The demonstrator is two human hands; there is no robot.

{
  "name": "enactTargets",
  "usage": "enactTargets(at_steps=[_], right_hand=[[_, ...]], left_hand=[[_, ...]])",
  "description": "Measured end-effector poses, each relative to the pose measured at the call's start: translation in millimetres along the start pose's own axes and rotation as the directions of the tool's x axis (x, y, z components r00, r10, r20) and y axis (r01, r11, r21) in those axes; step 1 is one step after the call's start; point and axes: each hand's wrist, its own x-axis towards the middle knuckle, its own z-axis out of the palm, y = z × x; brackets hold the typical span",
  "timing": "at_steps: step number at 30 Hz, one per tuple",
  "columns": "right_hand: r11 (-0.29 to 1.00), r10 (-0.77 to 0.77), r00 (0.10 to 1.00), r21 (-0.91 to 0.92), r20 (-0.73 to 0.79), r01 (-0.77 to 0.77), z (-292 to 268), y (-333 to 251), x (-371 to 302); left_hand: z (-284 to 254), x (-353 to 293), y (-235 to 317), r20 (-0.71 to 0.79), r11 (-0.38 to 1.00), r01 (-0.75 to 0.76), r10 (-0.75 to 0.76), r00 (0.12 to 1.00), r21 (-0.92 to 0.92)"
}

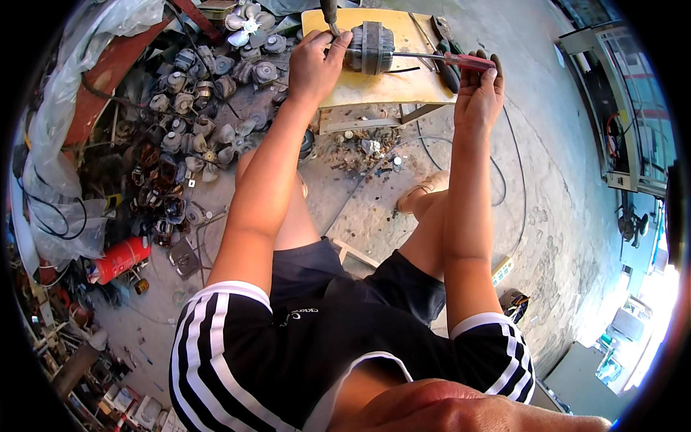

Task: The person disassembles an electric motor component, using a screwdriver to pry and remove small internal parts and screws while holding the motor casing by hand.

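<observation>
A small grey electric motor (372,47) lies on a low yellow wooden stool (403,86) in front of me. My left hand (314,63) grips the motor's left end and steadies it. My right hand (480,90) holds a red-handled screwdriver (468,62) whose metal shaft points left into the motor's right side. A dark tool handle (330,14) stands just above my left hand's fingers. Pliers (444,50) lie on the stool behind the screwdriver.
A heap of several old motors and fan blades (194,108) covers the floor at left. A red cylinder (119,259) lies lower left. Cables (432,155) and small debris (363,147) lie under the stool. A metal cabinet (626,108) stands at right.
</observation>
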Motion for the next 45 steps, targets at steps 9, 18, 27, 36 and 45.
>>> enactTargets(at_steps=[9,18,27,36,45], right_hand=[[0.985,0.173,0.976,0.034,-0.131,-0.17,-14,-9,13],[0.985,0.167,0.986,0.037,-0.015,-0.166,-7,-9,6],[0.997,0.059,0.998,-0.059,0.012,-0.058,-10,-2,3],[0.931,0.364,0.869,0.089,-0.336,-0.355,2,0,-7],[0.995,0.096,0.992,0.034,-0.087,-0.093,-11,8,0]], left_hand=[[3,2,0,-0.031,1.0,-0.027,0.027,0.999,-0.011],[5,3,1,-0.039,1.0,-0.022,0.021,0.999,-0.013],[7,3,-3,-0.044,1.0,-0.031,0.031,0.999,-0.002],[4,1,-1,-0.034,1.0,0.008,-0.009,0.999,-0.012],[7,3,-3,-0.051,1.0,-0.01,0.01,0.999,0.002]])
